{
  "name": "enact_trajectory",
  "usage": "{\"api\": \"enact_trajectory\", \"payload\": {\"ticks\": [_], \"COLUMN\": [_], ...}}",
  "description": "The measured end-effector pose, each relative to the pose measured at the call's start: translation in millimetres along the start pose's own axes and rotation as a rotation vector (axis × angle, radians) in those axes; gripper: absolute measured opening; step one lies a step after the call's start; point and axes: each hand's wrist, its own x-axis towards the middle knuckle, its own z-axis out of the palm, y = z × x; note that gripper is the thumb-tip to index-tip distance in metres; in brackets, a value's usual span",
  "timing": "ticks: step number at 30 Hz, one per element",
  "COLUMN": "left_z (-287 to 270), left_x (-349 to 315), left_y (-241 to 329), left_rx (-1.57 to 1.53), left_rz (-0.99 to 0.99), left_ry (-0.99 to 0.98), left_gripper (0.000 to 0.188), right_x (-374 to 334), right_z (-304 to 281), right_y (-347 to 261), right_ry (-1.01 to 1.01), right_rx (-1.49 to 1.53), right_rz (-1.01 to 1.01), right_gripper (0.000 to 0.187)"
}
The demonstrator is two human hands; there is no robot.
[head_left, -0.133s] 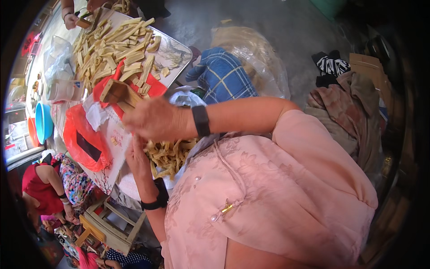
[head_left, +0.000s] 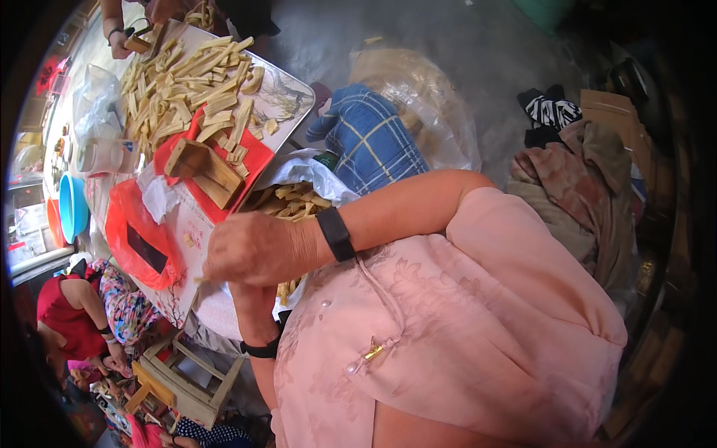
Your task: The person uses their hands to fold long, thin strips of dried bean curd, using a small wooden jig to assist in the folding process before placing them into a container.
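Note:
My right hand [head_left: 254, 250] is closed, its fingers curled downward, crossing over my left hand at the table's near edge. What it may grip is hidden. My left hand [head_left: 255, 299] is mostly covered by the right one, so its fingers do not show. Just beyond them, a wooden block-like tool [head_left: 213, 175] with an upright end piece lies on a red plastic sheet [head_left: 258, 153]. Close to my hands, a pale bag [head_left: 336, 188] holds yellowish strips [head_left: 293, 201]. More long, pale yellow strips [head_left: 213, 63] are heaped across the far part of the table.
An orange-red plastic bag [head_left: 123, 224] and a white tissue [head_left: 158, 198] lie on the table [head_left: 295, 93]. A co-worker's hand [head_left: 118, 45] is at the far end. A blue plaid item [head_left: 373, 134] sits right of the table; a wooden stool [head_left: 187, 377] stands lower left.
My right hand has come down toward me, away from the wooden tool, and now covers my left hand. My left hand has drawn back too. The tool stays on the red sheet.

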Motion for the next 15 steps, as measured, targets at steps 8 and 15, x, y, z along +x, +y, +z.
{"api": "enact_trajectory", "payload": {"ticks": [8, 15], "left_z": [14.7, 60.9], "left_x": [3.0, 33.8], "left_y": [37.9, 16.4], "left_rx": [0.068, -0.099], "left_rz": [0.038, -0.003], "left_ry": [0.140, -0.066], "left_gripper": [0.035, 0.011], "right_x": [-7.6, 6.6], "right_z": [7.7, -46.9], "right_y": [-3.1, 21.3], "right_ry": [-0.021, -0.062], "right_rx": [0.507, 0.434], "right_rz": [0.298, 0.511], "right_gripper": [0.012, 0.020]}}
